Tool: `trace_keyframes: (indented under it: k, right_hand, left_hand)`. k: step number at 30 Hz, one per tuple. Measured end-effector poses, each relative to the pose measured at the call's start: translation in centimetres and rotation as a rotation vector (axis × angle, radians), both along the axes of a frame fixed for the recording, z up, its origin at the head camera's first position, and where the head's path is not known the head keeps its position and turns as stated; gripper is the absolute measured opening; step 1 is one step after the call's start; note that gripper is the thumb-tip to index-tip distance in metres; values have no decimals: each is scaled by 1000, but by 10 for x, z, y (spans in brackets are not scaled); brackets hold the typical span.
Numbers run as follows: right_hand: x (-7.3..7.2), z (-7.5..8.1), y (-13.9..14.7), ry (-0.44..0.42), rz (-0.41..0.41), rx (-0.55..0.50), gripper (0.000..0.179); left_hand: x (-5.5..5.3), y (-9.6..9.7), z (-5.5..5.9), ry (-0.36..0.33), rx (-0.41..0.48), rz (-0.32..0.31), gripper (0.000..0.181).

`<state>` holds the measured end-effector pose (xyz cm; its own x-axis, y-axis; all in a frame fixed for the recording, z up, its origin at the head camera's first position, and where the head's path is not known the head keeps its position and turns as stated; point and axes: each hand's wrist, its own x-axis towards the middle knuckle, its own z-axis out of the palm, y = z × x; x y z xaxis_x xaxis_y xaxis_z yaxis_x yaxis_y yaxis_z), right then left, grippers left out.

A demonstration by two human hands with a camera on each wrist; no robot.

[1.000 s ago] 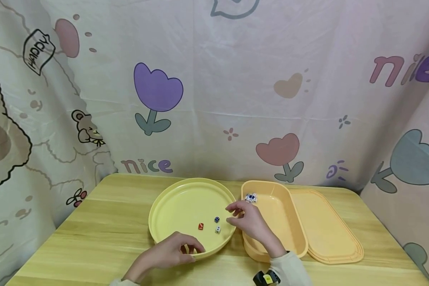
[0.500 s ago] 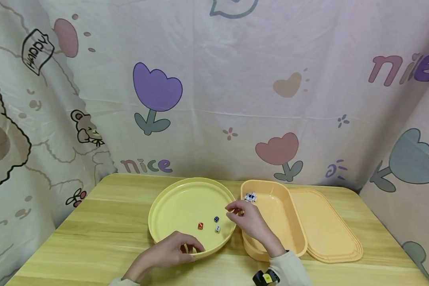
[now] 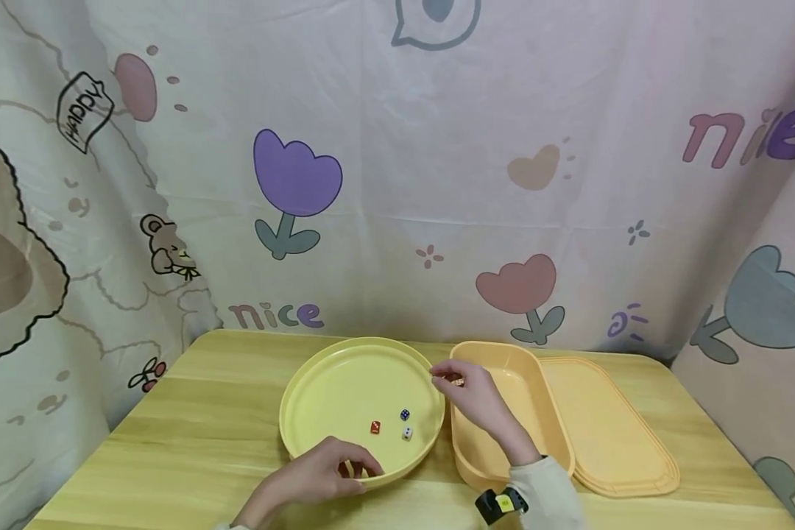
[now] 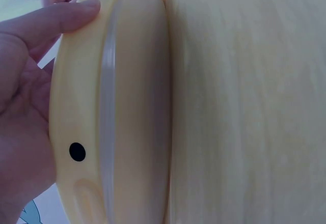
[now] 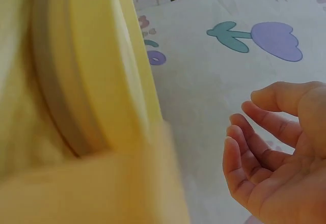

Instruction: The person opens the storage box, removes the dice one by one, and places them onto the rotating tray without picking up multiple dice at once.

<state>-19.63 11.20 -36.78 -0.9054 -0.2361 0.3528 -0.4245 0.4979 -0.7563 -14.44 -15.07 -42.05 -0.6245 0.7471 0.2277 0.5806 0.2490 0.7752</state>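
The right hand [image 3: 477, 390] has shifted slightly right and toward the far side, so its fingers now cover most of the dice [image 3: 459, 382] in the far-left corner of the orange box [image 3: 520, 390] — a cluster that showed plainly half a second ago. The head view has also tipped a little. For the work in hand, the shift looks like a small change of position only: the dice in the yellow tray [image 3: 344, 390] lie as they did.

That right hand's grip is narrow, thumb and index tips close together and the other fingers loosely curled; the right wrist view shows nothing between them. Whether it touches the box, I cannot tell. The left hand [image 3: 324, 471] pinches the near rim of the tray, thumb outside.

Counted: one tray, one box, and one lid [image 3: 612, 427] lying flat just right of the box. Three dice sit in the tray, apart from one another — one red die [image 3: 375, 427] on the left, one blue die [image 3: 405, 415] to its right and farther, one white die [image 3: 407, 433] nearest. The dice in the box are too hidden to count.
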Motion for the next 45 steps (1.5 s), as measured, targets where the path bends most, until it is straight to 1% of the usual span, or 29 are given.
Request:
trace_keyframes:
  k: [2,7,11,14,18,22,26,33,36,40,43,45]
  right_hand:
    - [-4,7,3,8,-11,2,10]
    - [-17,20,11,35,-36,50,10]
    - [-29,22,17,21,-7,84,11]
    - [-38,18,20,6,9,89,12]
    - [-49,10,26,-27,4,71,12]
    - [-58,2,31,-63,-25,59,15]
    - [-63,-6,37,-95,-63,46,18]
    - [-75,-25,48,-163,-124,44,15]
    - [-78,-30,51,-205,-146,43,15]
    - [-80,-35,55,-214,-154,51,15]
    - [-81,-37,57,-205,-150,58,16]
    - [-81,-38,59,-216,-150,50,17]
  left_hand:
    - [1,-1,0,0,-1,4,18]
    - [1,-2,1,-3,-4,8,18]
    - [1,-3,2,-6,-8,10,17]
    - [2,-3,2,-4,-10,8,17]
    - [2,-2,1,7,-13,1,17]
    - [1,-2,0,9,-15,1,18]
    - [0,-2,-2,1,-17,7,18]
    - [1,-2,-4,3,-15,12,18]
    - [2,-2,-4,-6,-5,9,18]
    - [2,-2,-4,5,4,-5,18]
    - [2,-1,-2,15,3,-13,19]
    - [2,0,-1,17,1,-13,19]
